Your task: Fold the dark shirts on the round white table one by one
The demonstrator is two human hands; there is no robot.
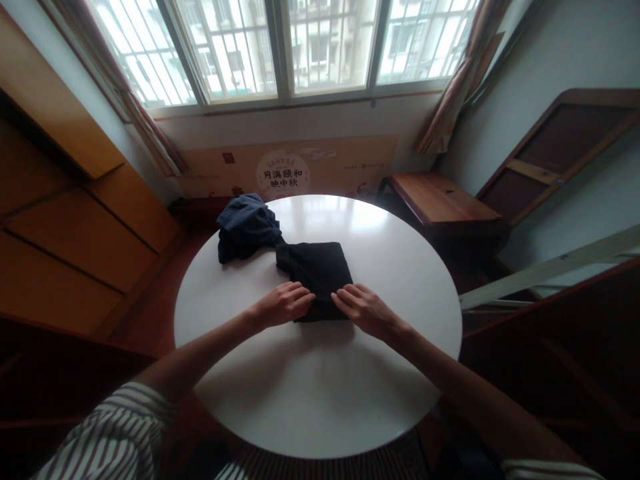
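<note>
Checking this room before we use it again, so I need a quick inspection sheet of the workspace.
surface: round glossy white table
job's things: folded black garment, hands resting on it
clutter: bunched navy garment at the far edge, touching the folded one
hands: left hand and right hand both open, fingers on the garment's near part
cables: nothing seen
surroundings: wooden bench to the right, wooden cabinet doors to the left, barred window ahead

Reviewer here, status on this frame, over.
Left hand and right hand open, flat on folded black garment, near edge. Crumpled navy garment touching its far-left corner, on round white table.
</note>
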